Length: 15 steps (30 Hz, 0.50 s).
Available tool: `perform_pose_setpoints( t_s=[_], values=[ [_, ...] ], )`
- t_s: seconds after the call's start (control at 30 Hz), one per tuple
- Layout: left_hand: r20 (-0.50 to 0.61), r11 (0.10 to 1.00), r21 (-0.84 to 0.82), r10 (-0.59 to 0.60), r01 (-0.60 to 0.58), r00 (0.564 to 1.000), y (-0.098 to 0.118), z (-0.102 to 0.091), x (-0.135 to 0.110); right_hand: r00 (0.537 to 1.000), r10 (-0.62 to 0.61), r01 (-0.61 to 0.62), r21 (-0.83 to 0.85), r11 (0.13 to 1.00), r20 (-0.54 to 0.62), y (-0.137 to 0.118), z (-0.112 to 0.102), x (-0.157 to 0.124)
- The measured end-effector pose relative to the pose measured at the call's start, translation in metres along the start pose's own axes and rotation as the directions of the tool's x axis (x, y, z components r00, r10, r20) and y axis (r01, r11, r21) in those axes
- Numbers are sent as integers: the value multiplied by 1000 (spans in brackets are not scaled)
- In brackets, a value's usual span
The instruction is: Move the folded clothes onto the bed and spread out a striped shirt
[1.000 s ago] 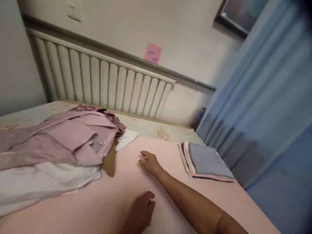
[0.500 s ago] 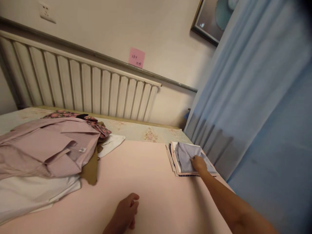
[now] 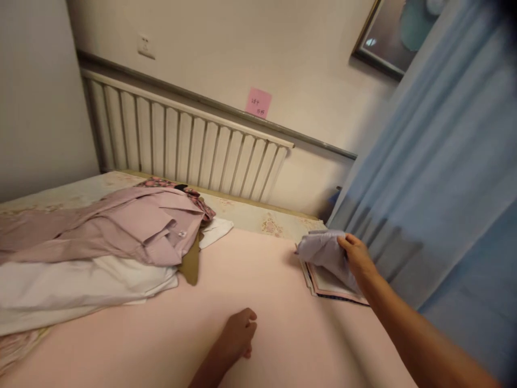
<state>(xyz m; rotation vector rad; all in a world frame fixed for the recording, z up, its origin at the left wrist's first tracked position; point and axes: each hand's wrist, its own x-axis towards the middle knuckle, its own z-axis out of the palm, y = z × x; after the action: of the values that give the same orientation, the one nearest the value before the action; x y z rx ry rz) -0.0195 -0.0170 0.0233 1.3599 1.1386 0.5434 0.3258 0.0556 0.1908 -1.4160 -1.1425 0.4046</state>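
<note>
My right hand [image 3: 356,257] is closed on a pale grey-lilac folded cloth [image 3: 323,250] and holds it lifted off the stack of folded cloths [image 3: 329,285] at the right edge of the pink bed sheet [image 3: 250,275]. My left hand [image 3: 239,335] rests on the sheet near the bottom of the view, fingers loosely curled, holding nothing. A pile of clothes lies at the left: a mauve shirt [image 3: 133,226] on top of a white garment [image 3: 81,283].
A white slatted radiator [image 3: 186,143] runs along the wall behind the bed, with a pink sticky note [image 3: 258,102] above it. A blue curtain [image 3: 436,161] hangs at the right. A floral cloth [image 3: 202,202] and a tan piece [image 3: 190,264] peek from under the pile.
My right hand moved from the middle of the sheet to the stack at the right, gripped the top grey cloth and raised it. My left hand has stayed on the sheet.
</note>
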Motion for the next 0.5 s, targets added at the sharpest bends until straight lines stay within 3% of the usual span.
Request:
perform_pose_setpoints(
  t_s=[0.1,0.17,0.27,0.33,0.4,0.5],
  values=[
    [0,1000,4,0,0,1000,6,-1,-7,997,-52,44,154,987,49,-48,46,2],
    [4,1000,10,0,0,1000,7,-2,-11,990,-101,64,330,942,97,-87,88,2],
    [4,1000,16,-7,7,1000,6,-2,-12,957,-246,153,446,882,157,-152,166,5],
    [0,1000,16,-13,13,1000,4,-2,-11,933,-345,260,471,843,101,-195,225,9],
    [-2,1000,11,-14,14,1000,3,-1,-9,886,-455,367,462,808,91,-230,282,14],
    [-4,999,5,-31,31,1000,2,-1,-7,755,-586,449,420,789,294,-252,343,18]
  ],
)
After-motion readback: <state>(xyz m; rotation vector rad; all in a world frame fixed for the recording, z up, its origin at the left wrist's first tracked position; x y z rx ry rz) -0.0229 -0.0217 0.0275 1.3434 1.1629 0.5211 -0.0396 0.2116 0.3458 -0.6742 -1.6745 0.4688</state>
